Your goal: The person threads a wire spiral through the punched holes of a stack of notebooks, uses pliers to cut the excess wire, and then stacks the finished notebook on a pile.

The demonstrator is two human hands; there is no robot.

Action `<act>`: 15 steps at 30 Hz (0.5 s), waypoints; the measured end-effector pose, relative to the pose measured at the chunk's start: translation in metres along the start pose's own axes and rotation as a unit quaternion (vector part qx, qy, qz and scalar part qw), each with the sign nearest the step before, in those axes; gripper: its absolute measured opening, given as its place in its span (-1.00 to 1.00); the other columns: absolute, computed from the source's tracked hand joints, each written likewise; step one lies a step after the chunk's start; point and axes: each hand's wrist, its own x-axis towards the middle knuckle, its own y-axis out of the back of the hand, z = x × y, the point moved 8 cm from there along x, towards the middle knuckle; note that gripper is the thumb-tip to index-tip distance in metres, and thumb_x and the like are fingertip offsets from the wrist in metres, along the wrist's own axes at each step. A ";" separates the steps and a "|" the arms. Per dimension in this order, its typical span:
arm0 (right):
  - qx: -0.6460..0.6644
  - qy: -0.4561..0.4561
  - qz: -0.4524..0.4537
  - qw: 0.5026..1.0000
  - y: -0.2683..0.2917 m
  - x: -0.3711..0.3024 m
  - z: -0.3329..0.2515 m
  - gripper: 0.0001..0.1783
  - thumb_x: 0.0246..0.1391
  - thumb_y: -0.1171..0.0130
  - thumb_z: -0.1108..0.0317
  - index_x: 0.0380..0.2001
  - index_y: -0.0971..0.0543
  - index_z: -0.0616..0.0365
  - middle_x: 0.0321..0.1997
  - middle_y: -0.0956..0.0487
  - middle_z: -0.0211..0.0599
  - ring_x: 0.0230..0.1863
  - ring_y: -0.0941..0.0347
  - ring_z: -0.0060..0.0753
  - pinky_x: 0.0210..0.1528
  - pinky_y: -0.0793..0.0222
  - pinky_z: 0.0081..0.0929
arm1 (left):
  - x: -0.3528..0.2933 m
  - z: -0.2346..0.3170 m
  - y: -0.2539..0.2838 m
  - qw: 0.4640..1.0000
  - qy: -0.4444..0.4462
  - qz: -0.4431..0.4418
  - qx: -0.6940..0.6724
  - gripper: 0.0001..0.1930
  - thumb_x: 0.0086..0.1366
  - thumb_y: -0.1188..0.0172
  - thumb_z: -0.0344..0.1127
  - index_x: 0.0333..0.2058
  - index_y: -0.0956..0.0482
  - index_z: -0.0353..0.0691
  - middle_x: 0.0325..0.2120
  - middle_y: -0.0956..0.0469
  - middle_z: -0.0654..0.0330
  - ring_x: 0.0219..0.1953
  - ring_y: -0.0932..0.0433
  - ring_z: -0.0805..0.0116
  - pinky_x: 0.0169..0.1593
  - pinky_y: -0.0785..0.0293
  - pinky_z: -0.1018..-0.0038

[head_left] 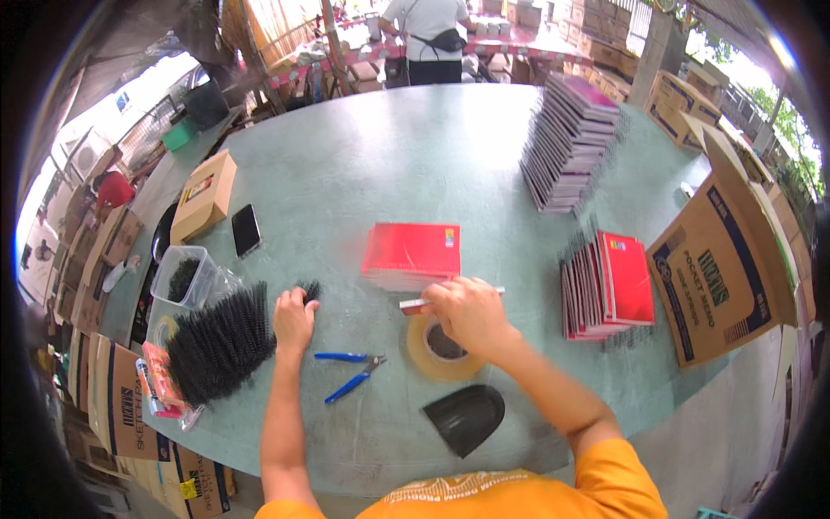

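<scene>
My right hand [467,316] grips a thin notebook [415,306] turned edge-on, held above a roll of clear tape [419,359]. Just beyond it lies a short pile of red notebooks [411,248]. My left hand [295,322] is closed around the end of a black spiral coil [309,288]; how many coils it holds is hidden by the fingers. Beside that hand, a thick heap of black spiral coils [223,346] lies on the table. Blue-handled cutters [350,370] rest open between my forearms. A dark, rounded flat piece [468,419] lies near my body.
Spiral-bound red notebooks [627,277] are stacked at right, beside a cardboard box [713,268]. A taller notebook stack [571,143] stands farther back. At left are a phone [246,230], a clear tub [184,277] and a small carton [203,197]. A person [430,35] stands beyond the table.
</scene>
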 end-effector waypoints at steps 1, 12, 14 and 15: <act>0.013 -0.008 -0.009 1.000 -0.005 -0.002 0.006 -0.90 0.02 -0.13 0.28 -0.45 -0.48 0.03 -0.55 -0.54 -0.37 -0.39 -0.52 -0.28 -0.39 -0.31 -0.32 | -0.002 0.004 0.000 1.000 0.005 -0.023 -0.007 -0.73 0.05 -0.30 -0.26 -0.35 -0.46 -0.26 -0.41 -0.47 0.02 -0.25 -0.46 -0.01 -0.19 -0.40 0.19; 0.087 0.007 0.007 0.996 -0.003 -0.002 0.001 -0.86 0.03 -0.11 0.26 -0.31 -0.58 -0.07 -0.45 -0.60 -0.40 -0.35 -0.54 -0.31 -0.28 -0.42 -0.35 | 0.010 -0.006 0.019 0.993 0.085 -0.061 -0.048 -0.76 0.27 -0.06 -0.22 -0.22 -0.49 -0.26 -0.31 -0.55 -0.12 -0.23 -0.51 -0.14 -0.20 -0.40 0.13; 0.093 0.043 0.019 0.995 -0.001 -0.002 -0.002 -0.86 0.03 -0.10 0.28 -0.32 -0.60 -0.10 -0.46 -0.60 -0.43 -0.38 -0.54 -0.35 -0.29 -0.43 -0.38 | 0.010 -0.003 0.022 0.993 0.083 -0.081 -0.037 -0.74 0.28 -0.05 -0.21 -0.20 -0.51 -0.26 -0.31 -0.56 -0.12 -0.23 -0.52 -0.15 -0.19 -0.40 0.12; 0.086 0.048 0.018 0.995 -0.001 -0.003 -0.003 -0.87 0.03 -0.10 0.29 -0.33 -0.60 -0.09 -0.46 -0.59 -0.44 -0.38 -0.54 -0.37 -0.30 -0.42 -0.38 | 0.009 -0.001 0.027 0.995 0.070 -0.070 -0.031 -0.74 0.28 -0.05 -0.20 -0.20 -0.52 -0.27 -0.32 -0.56 -0.12 -0.24 -0.52 -0.17 -0.19 -0.40 0.12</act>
